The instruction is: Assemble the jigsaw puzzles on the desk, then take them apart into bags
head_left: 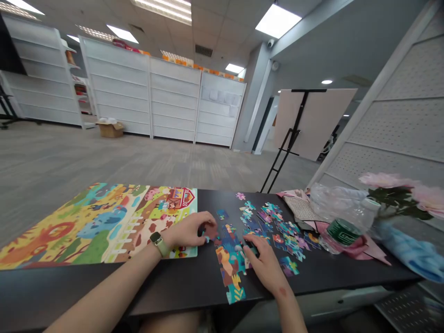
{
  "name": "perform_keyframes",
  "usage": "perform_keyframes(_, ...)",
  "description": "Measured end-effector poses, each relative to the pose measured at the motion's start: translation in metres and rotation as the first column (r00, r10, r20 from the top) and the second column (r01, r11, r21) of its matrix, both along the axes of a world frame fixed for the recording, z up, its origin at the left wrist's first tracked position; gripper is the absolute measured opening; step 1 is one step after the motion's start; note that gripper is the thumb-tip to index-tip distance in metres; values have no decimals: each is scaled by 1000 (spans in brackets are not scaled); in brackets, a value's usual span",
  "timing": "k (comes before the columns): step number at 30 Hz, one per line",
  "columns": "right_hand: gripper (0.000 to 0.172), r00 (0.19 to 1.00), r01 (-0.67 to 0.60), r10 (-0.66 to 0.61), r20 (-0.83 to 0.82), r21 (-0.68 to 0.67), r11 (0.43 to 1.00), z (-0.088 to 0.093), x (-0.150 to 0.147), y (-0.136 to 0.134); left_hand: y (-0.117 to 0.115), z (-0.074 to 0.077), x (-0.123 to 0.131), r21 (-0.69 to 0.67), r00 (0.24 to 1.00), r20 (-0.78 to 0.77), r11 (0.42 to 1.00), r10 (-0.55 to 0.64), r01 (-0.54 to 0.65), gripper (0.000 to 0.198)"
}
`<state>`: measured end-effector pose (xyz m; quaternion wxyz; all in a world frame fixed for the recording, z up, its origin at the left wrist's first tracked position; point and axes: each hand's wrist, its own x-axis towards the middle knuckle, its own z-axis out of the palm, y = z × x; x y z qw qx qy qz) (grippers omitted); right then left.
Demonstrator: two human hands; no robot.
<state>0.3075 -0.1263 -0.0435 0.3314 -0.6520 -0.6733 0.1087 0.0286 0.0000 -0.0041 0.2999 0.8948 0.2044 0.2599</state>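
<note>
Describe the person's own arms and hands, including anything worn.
The left arm and right arm are bare, with no sleeves showing, and the left hand and right hand wear no gloves. A watch with a dark square face and pale olive strap sits on the left wrist.

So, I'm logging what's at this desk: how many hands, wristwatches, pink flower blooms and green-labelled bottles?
Hands: 2
Wristwatch: 1
Pink flower blooms: 2
Green-labelled bottle: 1
Total: 6
</note>
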Motion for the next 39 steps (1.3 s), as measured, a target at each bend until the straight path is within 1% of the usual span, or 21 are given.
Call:
perform_keyframes(2, 29, 1000, -2, 2, -1, 0, 1000, 0, 0, 0, -2, 4, -5, -19, 993, -104, 998, -60, 58, 56)
perform_keyframes(4, 29, 1000, -4, 4, -2, 4, 1000, 0, 0, 0, -4, 5, -8, -32, 981, -178, 997, -72, 68, 59)
perform_keyframes(6, 29, 1000, -4, 4, -2, 16, 1000, 0, 0, 0, -6, 4, -7, -31, 973, -213, 996, -87, 83, 62)
perform_keyframes(10, 29, 1000, 7, -7, 1, 18, 1000, 1, 0, 0, -9, 2, -2, -8, 975, -187, 993, -119, 120, 64)
perform_keyframes(15, 30, 1000, 8, -9, 7, 11, 1000, 1, 0, 1, -10, 2, -1, 6, 983, -156, 995, -100, 102, 65)
perform_keyframes(19, 30, 1000, 10, -11, 15, 25, 1000, 0, 0, 0, -9, -2, 1, 32, 986, -122, 993, -113, 118, 63)
perform_keyframes(21, 30, 1000, 12, -13, 20, 33, 999, -1, 1, 1, -9, -4, 3, 52, 984, -144, 993, -102, 111, 68)
perform_keyframes(23, 30, 1000, 11, -12, 24, 41, 999, -1, 1, 1, -9, -4, 5, 72, 980, -182, 992, -86, 100, 67)
perform_keyframes(26, 30, 1000, 10, -11, 24, 37, 999, -1, 0, 1, -12, -2, 5, 81, 975, -209, 992, -82, 101, 62)
perform_keyframes(30, 30, 1000, 9, -9, 22, 22, 1000, 0, 0, 0, -18, 3, 4, 22, 964, -205, 984, -168, 176, 60)
perform_keyframes(32, 31, 1000, 8, -8, 22, 13, 1000, 1, 0, 0, -21, 5, 4, 39, 961, -207, 980, -185, 197, 56)
perform_keyframes(35, 30, 1000, 7, -7, 19, 7, 1000, 2, -1, -1, -24, 7, 4, 81, 964, -210, 980, -161, 181, 55)
perform_keyframes(39, 29, 1000, 17, -17, 15, 14, 1000, 3, -2, -1, -26, 8, 4, 97, 965, -238, 986, -111, 137, 50)
